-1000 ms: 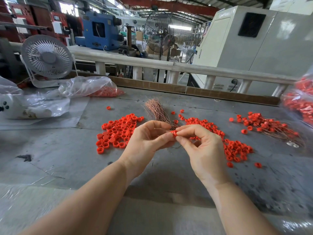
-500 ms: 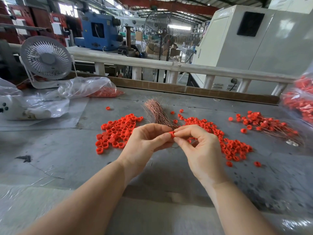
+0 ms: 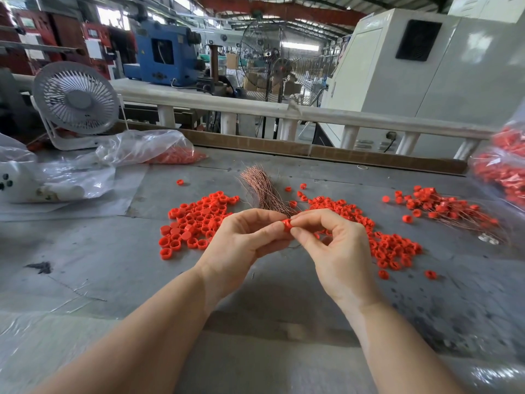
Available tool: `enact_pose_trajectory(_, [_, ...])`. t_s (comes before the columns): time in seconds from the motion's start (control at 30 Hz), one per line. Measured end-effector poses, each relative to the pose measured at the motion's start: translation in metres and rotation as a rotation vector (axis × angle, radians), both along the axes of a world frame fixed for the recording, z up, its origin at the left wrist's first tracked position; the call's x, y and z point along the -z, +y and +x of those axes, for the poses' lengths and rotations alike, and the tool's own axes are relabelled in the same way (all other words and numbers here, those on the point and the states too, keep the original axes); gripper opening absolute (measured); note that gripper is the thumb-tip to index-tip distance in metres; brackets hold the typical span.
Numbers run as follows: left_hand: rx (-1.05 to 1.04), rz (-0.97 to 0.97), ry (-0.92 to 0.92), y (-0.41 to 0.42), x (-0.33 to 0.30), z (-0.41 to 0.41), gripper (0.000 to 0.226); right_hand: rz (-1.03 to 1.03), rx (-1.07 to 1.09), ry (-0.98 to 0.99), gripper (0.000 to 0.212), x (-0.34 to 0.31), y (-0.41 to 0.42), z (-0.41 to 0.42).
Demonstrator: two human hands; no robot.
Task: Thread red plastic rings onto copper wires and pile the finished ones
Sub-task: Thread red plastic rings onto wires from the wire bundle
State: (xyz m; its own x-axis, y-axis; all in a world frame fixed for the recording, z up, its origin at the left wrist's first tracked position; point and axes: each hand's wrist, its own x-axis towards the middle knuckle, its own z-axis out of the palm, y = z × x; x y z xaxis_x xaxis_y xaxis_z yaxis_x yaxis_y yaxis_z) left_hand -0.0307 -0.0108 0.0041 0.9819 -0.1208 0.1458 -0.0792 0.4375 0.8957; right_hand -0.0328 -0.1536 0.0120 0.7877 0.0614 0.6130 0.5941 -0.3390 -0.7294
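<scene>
Both hands meet above the middle of the grey table [image 3: 85, 268]. My left hand [image 3: 244, 243] and my right hand [image 3: 332, 245] pinch one red ring [image 3: 287, 224] between their fingertips. A thin wire loops just below the hands; I cannot tell whether it passes through the ring. A bundle of copper wires [image 3: 262, 189] lies behind the hands. Loose red rings lie in a left heap [image 3: 196, 220] and a right heap [image 3: 389, 245]. The pile of finished rings on wires [image 3: 443, 207] sits at the far right.
A small white desk fan [image 3: 75, 102] stands at the back left beside clear plastic bags [image 3: 147, 150], one holding red rings. Another bag of red parts [image 3: 505, 166] lies at the right edge. A white railing [image 3: 255, 109] runs behind the table.
Both hands have stayed together on the ring, with only small finger movements. The piles on the table have not moved.
</scene>
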Motion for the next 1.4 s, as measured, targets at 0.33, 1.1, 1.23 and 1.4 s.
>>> enact_pose_trajectory(0.33, [0.015,-0.022,0.013,-0.0001,-0.0003,0.0004,0.016,-0.001,0.003,-0.024,0.018,0.0010,0.0012,-0.0007])
enact_pose_trajectory(1.1, [0.003,0.002,0.028,-0.0009,-0.0016,-0.0013,0.018,0.084,-0.029,0.041,0.022,-0.0002,-0.0006,0.0011])
enact_pose_trajectory(1.23, [0.010,-0.018,0.019,-0.0006,-0.0018,-0.0012,0.017,0.083,-0.042,0.042,0.019,0.0005,-0.0006,0.0010])
enact_pose_trajectory(1.4, [-0.020,0.001,-0.005,-0.0005,-0.0008,-0.0005,0.020,0.046,-0.024,0.023,0.021,0.0012,-0.0003,0.0017])
